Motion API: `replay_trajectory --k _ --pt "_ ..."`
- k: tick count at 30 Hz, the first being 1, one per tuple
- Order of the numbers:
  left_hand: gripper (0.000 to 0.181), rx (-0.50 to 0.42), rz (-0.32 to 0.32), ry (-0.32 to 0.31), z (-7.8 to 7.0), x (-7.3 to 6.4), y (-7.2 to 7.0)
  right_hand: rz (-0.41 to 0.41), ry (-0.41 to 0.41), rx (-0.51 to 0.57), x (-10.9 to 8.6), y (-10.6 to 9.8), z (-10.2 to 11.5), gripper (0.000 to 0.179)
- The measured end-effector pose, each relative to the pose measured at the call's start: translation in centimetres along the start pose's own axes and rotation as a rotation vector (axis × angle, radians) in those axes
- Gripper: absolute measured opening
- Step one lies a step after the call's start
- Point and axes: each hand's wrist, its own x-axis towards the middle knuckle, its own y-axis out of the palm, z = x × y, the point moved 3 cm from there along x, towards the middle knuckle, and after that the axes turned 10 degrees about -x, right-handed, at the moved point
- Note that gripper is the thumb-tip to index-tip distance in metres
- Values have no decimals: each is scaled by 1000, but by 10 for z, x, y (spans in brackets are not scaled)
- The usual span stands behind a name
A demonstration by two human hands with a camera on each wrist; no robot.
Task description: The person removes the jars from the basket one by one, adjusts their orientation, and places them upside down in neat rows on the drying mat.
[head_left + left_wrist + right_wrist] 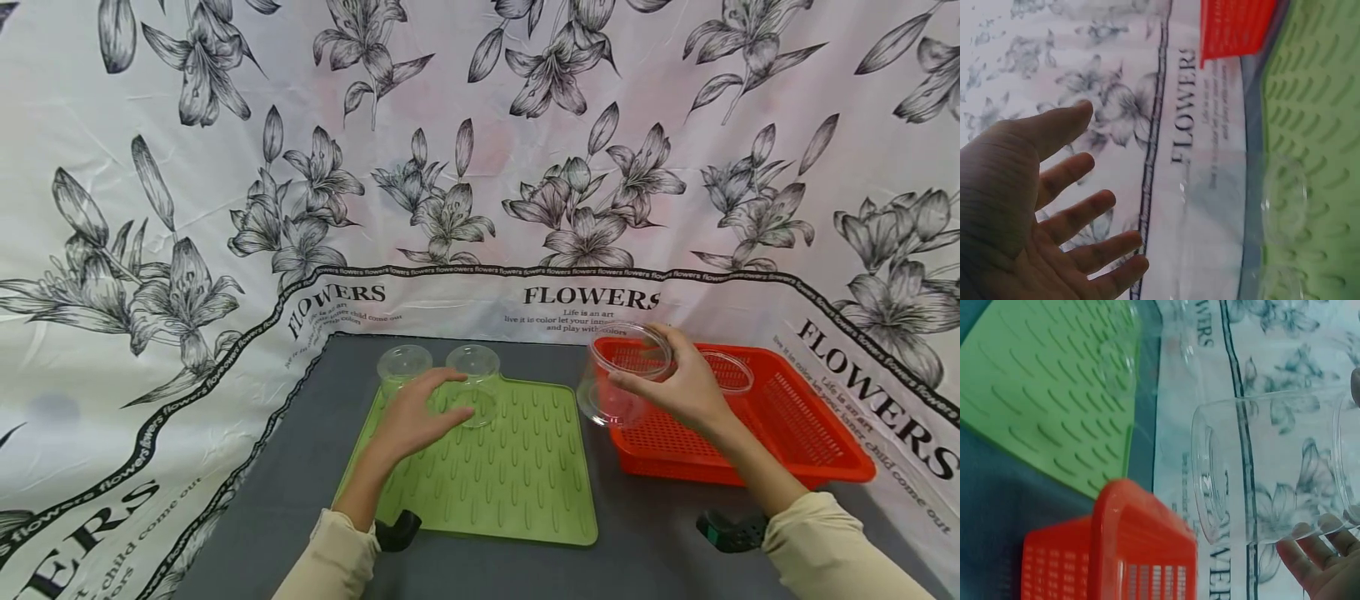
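Note:
My right hand (688,385) grips a clear plastic jar (603,392) near its rim, thumb and fingers on opposite sides. The jar is raised beside the left edge of the red basket (832,454), slightly tilted. In the right wrist view the jar (1272,462) lies across the frame, its base toward the mat. My left hand (411,421) is over the green drying mat (517,492), fingers spread and nothing in its palm. Just beyond it, two more clear jars (474,396) stand side by side on the mat's far edge; the left one (405,362) is partly hidden by that hand.
Inside the basket lies a clear round-rimmed piece (727,372), partly hidden by my right hand. The grey tabletop (277,500) ends at the back against a white flower-printed cloth (450,308). The basket stands right of the mat, a narrow strip between them.

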Motion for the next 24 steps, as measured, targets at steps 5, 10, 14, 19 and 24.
replay_trajectory --k 5,10,14,19,24 --pt "64 -60 81 31 -19 9 9 53 -37 33 0 16 12 91" --pt "74 -67 155 33 -33 16 21 107 -88 72 -1 34 24 96" --pt "84 -82 217 25 -43 20 29 138 -122 91 -4 46 33 98" --pt "99 -128 271 19 -47 21 37 163 -165 128 -8 61 40 98" --pt "111 -164 306 -6 -47 18 42 157 -204 111 -12 72 46 99"
